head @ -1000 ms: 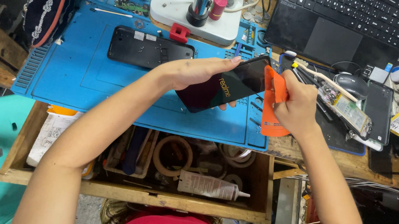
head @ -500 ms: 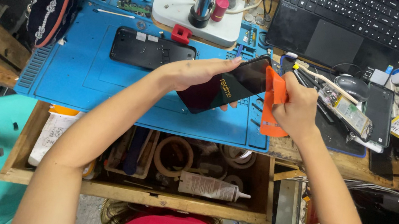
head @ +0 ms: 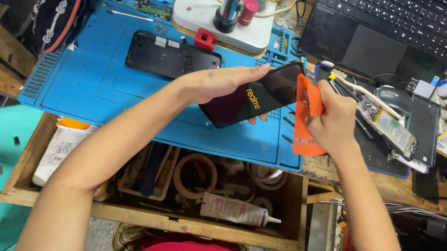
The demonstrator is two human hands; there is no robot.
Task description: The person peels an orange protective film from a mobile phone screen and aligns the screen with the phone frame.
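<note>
I judge the step in hand as working the orange plastic card (head: 306, 119) along the right end of the dark phone (head: 250, 95), probably at the seam of its cover. My left hand (head: 215, 81) has a closed grip on the phone, fingers flat over its top, and holds it raised above the blue mat (head: 102, 86) on the desk (head: 399, 189). My right hand (head: 336, 120) is closed on the card, which touches the phone's end. The phone's long axis goes from lower left to upper right, and its far end points toward the laptop (head: 385, 32). The next move calls for a steady phone and gentle pressure on the card, I think
</note>
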